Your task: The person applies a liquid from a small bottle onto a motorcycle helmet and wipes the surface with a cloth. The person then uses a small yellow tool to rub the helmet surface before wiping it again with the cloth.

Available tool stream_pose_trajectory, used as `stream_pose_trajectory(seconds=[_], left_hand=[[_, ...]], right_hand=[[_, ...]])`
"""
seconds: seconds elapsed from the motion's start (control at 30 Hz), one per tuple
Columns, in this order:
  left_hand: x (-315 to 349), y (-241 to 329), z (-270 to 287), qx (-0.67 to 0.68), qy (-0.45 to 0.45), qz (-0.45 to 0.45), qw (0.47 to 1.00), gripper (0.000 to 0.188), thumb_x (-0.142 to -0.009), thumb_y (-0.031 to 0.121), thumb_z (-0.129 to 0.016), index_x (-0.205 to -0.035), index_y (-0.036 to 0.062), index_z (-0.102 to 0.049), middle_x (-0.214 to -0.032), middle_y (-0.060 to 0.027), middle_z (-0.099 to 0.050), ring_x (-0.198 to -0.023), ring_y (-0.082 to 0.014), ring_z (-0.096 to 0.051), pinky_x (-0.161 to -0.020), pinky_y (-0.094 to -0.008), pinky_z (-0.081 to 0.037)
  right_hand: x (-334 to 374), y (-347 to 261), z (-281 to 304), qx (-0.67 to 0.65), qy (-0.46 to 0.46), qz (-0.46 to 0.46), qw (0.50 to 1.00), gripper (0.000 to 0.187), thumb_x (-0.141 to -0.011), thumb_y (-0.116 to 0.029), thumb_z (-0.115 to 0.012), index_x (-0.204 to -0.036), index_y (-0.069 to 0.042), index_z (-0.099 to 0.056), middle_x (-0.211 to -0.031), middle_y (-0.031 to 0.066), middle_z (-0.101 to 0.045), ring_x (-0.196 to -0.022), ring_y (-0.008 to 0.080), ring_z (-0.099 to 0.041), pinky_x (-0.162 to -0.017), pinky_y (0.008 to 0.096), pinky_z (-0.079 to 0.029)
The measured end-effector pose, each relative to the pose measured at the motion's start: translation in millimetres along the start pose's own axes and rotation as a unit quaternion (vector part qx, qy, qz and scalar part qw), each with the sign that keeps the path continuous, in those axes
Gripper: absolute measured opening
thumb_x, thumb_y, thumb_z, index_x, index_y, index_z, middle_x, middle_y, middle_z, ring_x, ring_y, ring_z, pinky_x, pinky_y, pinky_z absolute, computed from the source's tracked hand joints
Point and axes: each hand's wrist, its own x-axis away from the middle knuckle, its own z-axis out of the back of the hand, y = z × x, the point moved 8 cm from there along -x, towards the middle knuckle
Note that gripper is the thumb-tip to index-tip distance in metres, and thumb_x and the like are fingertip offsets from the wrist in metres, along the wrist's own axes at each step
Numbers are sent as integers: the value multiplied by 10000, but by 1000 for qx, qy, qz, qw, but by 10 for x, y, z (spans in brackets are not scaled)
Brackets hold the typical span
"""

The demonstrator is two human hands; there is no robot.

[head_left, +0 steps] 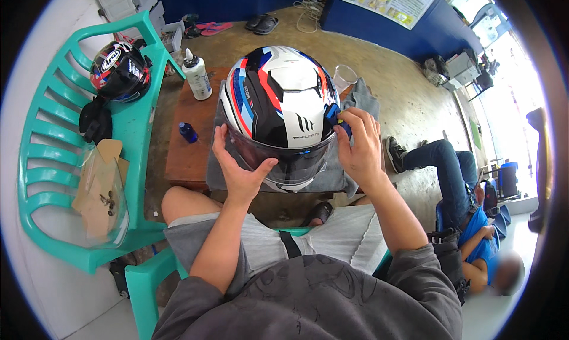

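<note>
A full-face motorcycle helmet (296, 117) in white, black, red and blue rests on a grey cloth (366, 100) over a low wooden table (184, 156). Its dark visor (290, 162) is toward me. My left hand (240, 171) lies against the visor's left side, fingers and thumb spread. Between the fingertips of my right hand (360, 141) is a small blue object (331, 115) with a yellow part, pressed near the helmet's right side above the visor; its kind is unclear. A white nozzle bottle (197, 78) and a small dark blue bottle (188, 132) stand left of the helmet.
Behind the helmet's right side is a clear plastic cup (344, 77). On the left, a green plastic bench (139, 162) bears another helmet (115, 73), cardboard (98, 189) and a clear visor with small hardware. A person in blue (477, 233) sits at the right, legs toward the table.
</note>
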Motion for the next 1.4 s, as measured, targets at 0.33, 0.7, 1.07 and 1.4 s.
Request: stream_pose_trajectory(seconds=[0.33, 0.7, 1.07, 1.4], left_hand=[[5, -28, -23, 42, -8, -26, 999, 1347, -780, 439, -985, -1691, -32, -112, -1688, -241, -306, -1584, -369, -313, -1328, -496, -212], [1, -2, -12, 48, -7, 20, 999, 1380, -754, 467, -1005, -1700, -14, -123, -1702, -262, -300, -1592, -357, -295, -1327, -493, -179], [12, 26, -24, 64, -6, 28, 998, 1367, -763, 469, -1000, -1704, -8, -130, -1715, -268, -285, -1604, -363, -285, -1328, -489, -184], [11, -39, -44, 99, 16, 32, 994, 1408, -732, 522, -1005, -1697, -19, -134, -1691, -242, -318, -1581, -351, -321, -1323, -479, -218]], right_hand=[[-91, -1256, -565, 80, -14, 95, 992, 227, -831, -266, -705, -992, -109, -736, -1000, 64, -634, -1024, 255, -633, -972, 456, -426], [156, -542, -253, 57, 105, -34, 992, 246, -868, -181, -743, -1110, -136, -744, -1092, 27, -674, -1019, 202, -638, -974, 425, -343], [143, 310, -237, -126, 152, -239, 951, 172, -936, -146, -763, -1099, -94, -745, -1035, 74, -688, -980, 268, -654, -955, 436, -416], [-82, -1178, -607, 57, 59, 101, 992, 236, -820, -259, -699, -1015, -133, -742, -1001, 35, -640, -1060, 238, -622, -1051, 460, -343]])
